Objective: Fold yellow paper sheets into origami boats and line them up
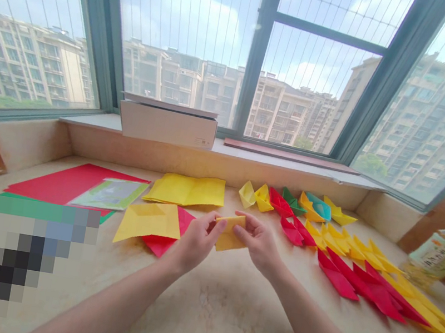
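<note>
A small folded piece of yellow paper (230, 236) is held up just above the countertop. My left hand (199, 239) grips its left side, the thumb lying over the front. On the right side, my right hand (260, 243) pinches the same paper between thumb and fingers. Close by on the left lie a loose yellow sheet (152, 223) and a red sheet (159, 245) partly under it. Several folded paper boats, such as a red one (291, 231) and a green one (293, 201), stand to the right of my right hand.
A stack of yellow paper (185, 190) lies behind my hands. Red sheets (55, 178) and a clear packet (110, 194) are at the left. An oil bottle (443, 255) stands far right. A white box (167, 125) rests on the windowsill (225, 147). The lower left is blurred out.
</note>
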`<control>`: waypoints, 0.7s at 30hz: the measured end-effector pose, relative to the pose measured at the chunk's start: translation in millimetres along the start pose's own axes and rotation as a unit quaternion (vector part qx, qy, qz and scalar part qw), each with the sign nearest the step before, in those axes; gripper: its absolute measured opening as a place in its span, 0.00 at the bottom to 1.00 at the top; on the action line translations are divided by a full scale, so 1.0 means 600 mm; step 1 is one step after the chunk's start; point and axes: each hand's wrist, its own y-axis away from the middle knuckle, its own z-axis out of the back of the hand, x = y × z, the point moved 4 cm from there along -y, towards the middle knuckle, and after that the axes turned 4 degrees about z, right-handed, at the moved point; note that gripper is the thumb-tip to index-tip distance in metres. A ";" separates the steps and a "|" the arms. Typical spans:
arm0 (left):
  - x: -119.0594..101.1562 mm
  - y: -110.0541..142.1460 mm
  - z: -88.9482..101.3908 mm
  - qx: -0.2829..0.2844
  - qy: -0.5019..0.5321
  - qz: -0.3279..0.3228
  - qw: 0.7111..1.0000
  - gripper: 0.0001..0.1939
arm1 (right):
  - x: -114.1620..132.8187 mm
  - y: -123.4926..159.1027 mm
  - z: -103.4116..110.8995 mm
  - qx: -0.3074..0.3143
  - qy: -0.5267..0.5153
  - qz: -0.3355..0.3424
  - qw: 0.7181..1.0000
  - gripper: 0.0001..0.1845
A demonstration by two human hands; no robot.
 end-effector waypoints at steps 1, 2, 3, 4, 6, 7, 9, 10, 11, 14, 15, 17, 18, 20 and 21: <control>0.002 -0.002 0.004 -0.008 -0.028 -0.013 0.999 0.17 | -0.003 -0.001 0.001 -0.002 0.029 0.010 1.000 0.25; 0.003 -0.004 0.006 -0.010 -0.051 -0.020 0.998 0.16 | -0.005 -0.001 0.003 -0.005 0.066 0.021 0.998 0.25; 0.004 -0.004 0.007 -0.008 -0.074 -0.025 0.997 0.15 | -0.006 -0.001 0.005 -0.007 0.107 0.034 0.994 0.24; 0.004 -0.004 0.007 -0.001 -0.098 -0.030 0.995 0.15 | -0.006 0.000 0.006 -0.006 0.148 0.049 0.988 0.23; 0.004 -0.003 0.003 0.025 -0.153 -0.048 0.987 0.15 | -0.003 0.002 0.004 0.012 0.207 0.085 0.975 0.21; 0.003 -0.001 0.001 0.039 -0.177 -0.060 0.982 0.15 | -0.001 0.003 0.001 0.028 0.223 0.105 0.969 0.20; 0.003 0.001 -0.002 0.059 -0.222 -0.084 0.970 0.15 | 0.002 0.007 -0.005 0.061 0.239 0.138 0.959 0.19; 0.004 0.001 -0.003 0.064 -0.243 -0.094 0.963 0.15 | 0.003 0.008 -0.007 0.072 0.247 0.149 0.955 0.19; 0.003 0.001 -0.002 0.066 -0.263 -0.103 0.957 0.15 | 0.004 0.009 -0.008 0.077 0.256 0.157 0.951 0.19; -0.001 -0.004 0.002 0.065 -0.319 -0.126 0.937 0.15 | 0.002 0.008 -0.004 0.066 0.272 0.162 0.946 0.19; -0.004 -0.006 0.004 0.064 -0.333 -0.134 0.931 0.15 | 0.001 0.007 -0.002 0.056 0.273 0.162 0.947 0.19; -0.010 -0.008 0.005 0.060 -0.349 -0.146 0.924 0.15 | 0.002 0.007 0.001 0.032 0.271 0.158 0.949 0.18; -0.012 -0.008 0.005 0.057 -0.348 -0.147 0.924 0.15 | 0.004 0.006 0.003 0.018 0.269 0.153 0.951 0.18; -0.013 -0.007 0.005 0.050 -0.324 -0.136 0.935 0.15 | 0.009 0.006 0.006 -0.008 0.255 0.139 0.957 0.19; -0.012 -0.006 0.004 0.046 -0.298 -0.124 0.945 0.15 | 0.012 0.006 0.007 -0.018 0.242 0.131 0.961 0.20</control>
